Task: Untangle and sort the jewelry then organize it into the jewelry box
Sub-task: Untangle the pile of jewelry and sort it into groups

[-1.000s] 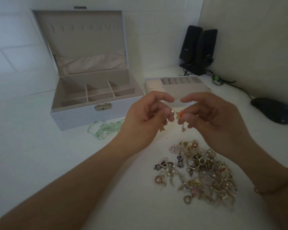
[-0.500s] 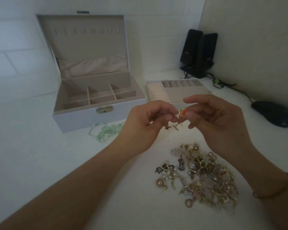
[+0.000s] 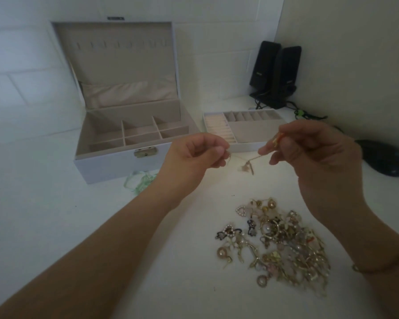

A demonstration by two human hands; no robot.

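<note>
White desk (image 3: 55,226) has free room left and front. Jewelry box (image 3: 115,162) open, compartments bare; tray (image 3: 247,146) beside it. Tangled pile (image 3: 279,242) lies under the right wrist, likely snag. Left hand (image 3: 194,157) and right hand (image 3: 313,155) each pinch an end of a thin chain (image 3: 248,165); hard pull may snap it.

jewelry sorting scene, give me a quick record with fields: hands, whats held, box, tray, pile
left hand: raised above the table, fingers pinched on one end of a thin gold piece
right hand: raised, pinching the other end, a small orange bit at its fingertips
held piece: stretched between the hands, small charms dangling at the middle
jewelry box: lid open, visible compartments empty
tray: on the table right of the box, looks empty
pile: tangled jewelry on the table, below the right hand
ribbon: green, in front of the box
</note>
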